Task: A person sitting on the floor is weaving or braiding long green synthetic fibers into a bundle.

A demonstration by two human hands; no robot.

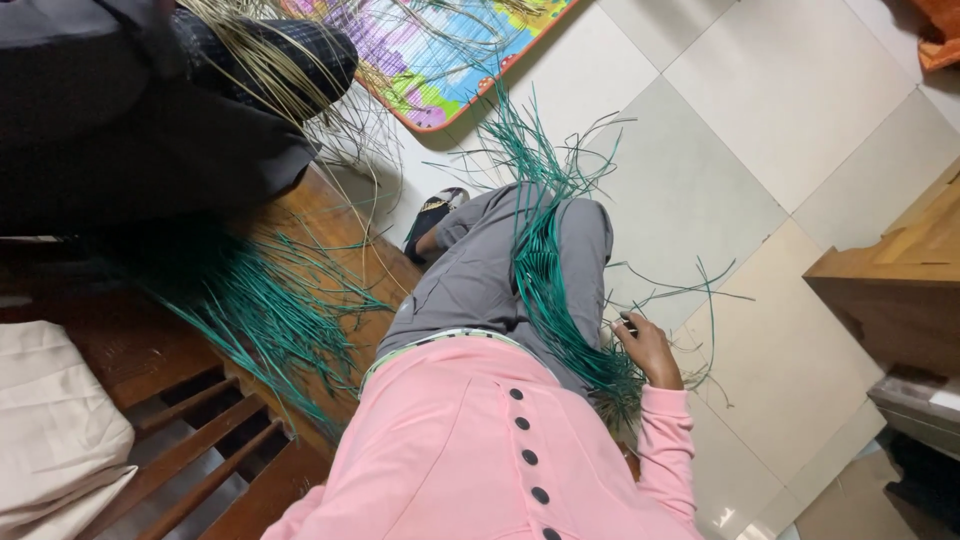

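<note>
One hand (648, 348) — which side cannot be told — is seen beside the knee, fingers closed on green reed strands (545, 270) draped over the grey-trousered leg (480, 280). More green strands (270, 310) lie on the wooden bench (330, 225). The other hand is out of view.

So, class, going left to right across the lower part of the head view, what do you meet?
White cushion → wooden bench slats → green strands on the bench → pink top → hand holding green strands → wooden cabinet.

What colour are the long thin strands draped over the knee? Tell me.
Teal green strands, clearest in the head view, beside one hand.
</note>
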